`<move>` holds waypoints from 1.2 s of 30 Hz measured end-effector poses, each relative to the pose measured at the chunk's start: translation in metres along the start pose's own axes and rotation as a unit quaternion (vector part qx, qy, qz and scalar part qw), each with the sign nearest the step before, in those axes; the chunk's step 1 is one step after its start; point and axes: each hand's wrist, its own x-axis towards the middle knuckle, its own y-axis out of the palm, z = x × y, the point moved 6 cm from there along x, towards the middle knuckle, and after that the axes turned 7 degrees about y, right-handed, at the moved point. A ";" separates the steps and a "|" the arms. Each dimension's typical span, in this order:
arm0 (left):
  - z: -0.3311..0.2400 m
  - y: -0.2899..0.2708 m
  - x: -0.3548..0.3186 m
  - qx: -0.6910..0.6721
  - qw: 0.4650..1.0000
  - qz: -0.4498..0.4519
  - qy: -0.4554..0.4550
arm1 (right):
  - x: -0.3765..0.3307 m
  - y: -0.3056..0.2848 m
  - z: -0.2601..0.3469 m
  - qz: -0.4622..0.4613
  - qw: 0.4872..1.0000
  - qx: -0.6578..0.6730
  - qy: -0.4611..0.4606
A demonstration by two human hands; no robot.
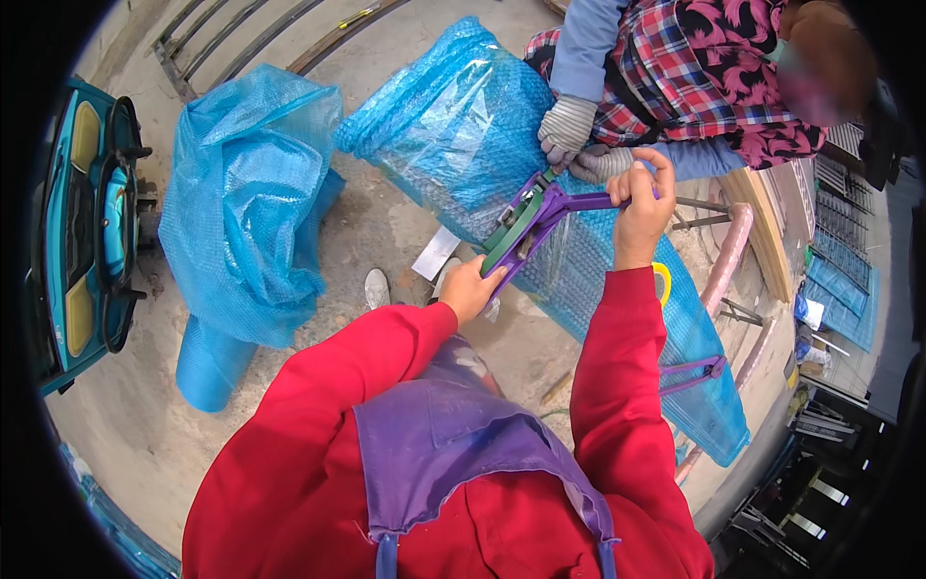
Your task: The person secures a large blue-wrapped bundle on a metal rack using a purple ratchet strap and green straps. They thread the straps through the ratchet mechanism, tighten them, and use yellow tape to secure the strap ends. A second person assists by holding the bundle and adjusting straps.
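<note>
Both of my hands are on a purple hand tool with a long handle and a green strip along its body; it looks like a strapping tool. My left hand is closed round the tool's lower left end. My right hand has its fingers curled at the end of the handle. Beneath the tool lies a long bundle wrapped in blue bubble wrap, slanting from upper left to lower right. Across it, a co-worker's grey-gloved hands touch the bundle near the tool's upper end.
At the left, a loose heap of blue bubble wrap lies over a roll. A teal vehicle stands beyond it. Another purple tool rests on the bundle's lower right. Metal bars lie behind; pink-wrapped rails are at right.
</note>
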 end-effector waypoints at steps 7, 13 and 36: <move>0.007 0.005 0.002 0.016 0.999 -0.009 0.026 | -0.128 0.051 -0.013 0.036 0.943 -0.302 -0.137; -0.004 -0.001 0.002 0.025 1.000 0.012 0.008 | -0.094 0.027 -0.009 -0.018 0.971 -0.233 -0.049; -0.013 -0.003 0.009 0.040 0.999 -0.003 0.030 | -0.110 0.054 -0.005 -0.045 0.948 -0.264 -0.170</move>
